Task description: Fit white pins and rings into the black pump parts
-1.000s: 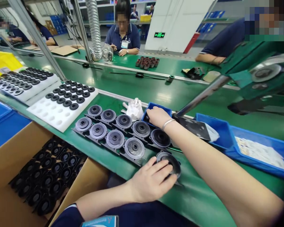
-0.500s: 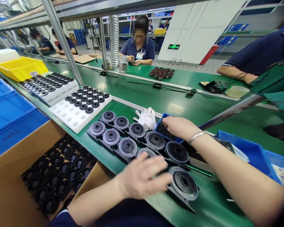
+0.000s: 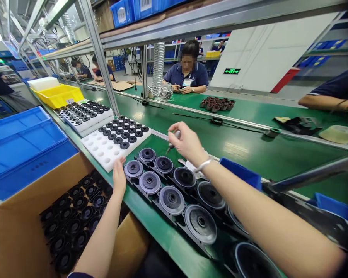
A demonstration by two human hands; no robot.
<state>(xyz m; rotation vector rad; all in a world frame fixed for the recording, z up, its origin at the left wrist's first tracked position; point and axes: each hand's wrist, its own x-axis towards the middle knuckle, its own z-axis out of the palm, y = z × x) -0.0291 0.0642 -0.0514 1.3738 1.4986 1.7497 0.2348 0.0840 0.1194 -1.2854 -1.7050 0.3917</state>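
Note:
My right hand (image 3: 187,143) is closed around a small screwdriver-like tool (image 3: 171,146) with a grey grip and a thin tip. The tip points down over the far row, close above a black fan housing with a round disc (image 3: 163,164). My left hand (image 3: 119,175) has its fingers stretched out and lies against the near row's far end, beside a housing with a pale-rimmed disc (image 3: 133,169). Two rows of these black housings run along the green bench (image 3: 150,216). A white glove (image 3: 191,166) lies partly hidden behind my right wrist.
A white foam tray (image 3: 104,164) of black discs stands beyond the rows, with fuller trays and a yellow bin (image 3: 60,96) behind. At left are a cardboard box (image 3: 20,204) of housings and blue crates (image 3: 26,131). A blue bin (image 3: 240,173) sits behind my right forearm.
My right hand has left the blue bin and moved left over the far row, now with the tool. My left hand has moved to the rows' far end. The view has shifted.

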